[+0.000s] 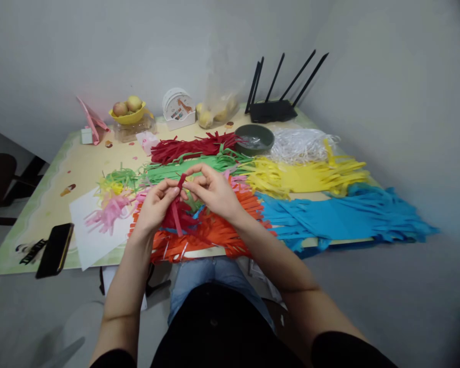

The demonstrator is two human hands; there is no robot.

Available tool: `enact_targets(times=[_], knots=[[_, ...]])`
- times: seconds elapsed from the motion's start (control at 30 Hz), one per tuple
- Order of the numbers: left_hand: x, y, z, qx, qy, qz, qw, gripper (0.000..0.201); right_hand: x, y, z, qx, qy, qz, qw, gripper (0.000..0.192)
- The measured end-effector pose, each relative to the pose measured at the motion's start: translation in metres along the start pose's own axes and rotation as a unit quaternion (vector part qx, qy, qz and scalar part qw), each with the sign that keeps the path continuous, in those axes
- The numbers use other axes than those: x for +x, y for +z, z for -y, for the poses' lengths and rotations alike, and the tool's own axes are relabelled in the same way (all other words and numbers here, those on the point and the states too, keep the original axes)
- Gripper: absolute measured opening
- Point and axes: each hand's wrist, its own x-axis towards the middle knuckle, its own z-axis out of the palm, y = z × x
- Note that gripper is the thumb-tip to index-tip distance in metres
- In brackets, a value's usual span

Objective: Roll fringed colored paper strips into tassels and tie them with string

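Both hands meet over the front of the table around a dark red fringed paper tassel (175,217). My left hand (159,202) pinches its upper part between thumb and fingers. With thumb and index finger, my right hand (210,189) grips the tassel's top end from the other side. Loose red strips hang below the fingers. Orange fringed paper (210,235) lies underneath. Behind the hands are green fringed paper (184,167) and a dark red fringed bundle (199,147). Pink tassels (109,212) rest on a white sheet (86,225) to the left.
Yellow (302,176) and blue fringed paper (341,217) spread over the right side. White string (301,144) lies beside a dark bowl (254,139). A router (272,111) stands behind. A phone (54,250) lies front left; a fruit bowl (128,116) sits at the back.
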Motion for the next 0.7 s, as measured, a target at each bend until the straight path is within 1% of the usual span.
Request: enact_targets(times=[0.07,0.13,0.23,0.3,0.4,0.53,0.57,0.7], knots=[[0.0,-0.001,0.001,0.029,0.0,0.014,0.999,0.033,0.004,-0.003,-0.002,0.054,0.032,0.049,0.997,0.046],[0.0,-0.001,0.001,0.03,-0.01,0.025,0.999,0.036,0.007,-0.007,-0.004,0.109,0.074,0.107,0.985,0.052],[-0.002,-0.003,0.0,0.031,-0.016,0.01,0.999,0.04,0.01,-0.011,-0.007,0.169,0.123,0.161,0.965,0.053],[-0.003,-0.004,-0.001,0.047,-0.011,-0.004,0.999,0.04,0.009,-0.013,-0.008,0.18,0.14,0.167,0.959,0.054],[-0.004,-0.004,-0.003,0.083,0.004,-0.01,0.997,0.038,0.008,-0.012,-0.008,0.177,0.146,0.152,0.961,0.056],[-0.005,-0.004,-0.003,0.105,0.029,-0.062,0.992,0.036,0.007,-0.009,-0.007,0.183,0.149,0.147,0.961,0.057],[-0.006,-0.004,-0.003,0.108,0.032,-0.06,0.992,0.035,0.008,-0.009,-0.006,0.183,0.146,0.146,0.961,0.057],[-0.005,-0.004,-0.004,0.113,0.024,-0.003,0.993,0.032,0.009,-0.007,-0.007,0.162,0.127,0.146,0.968,0.054]])
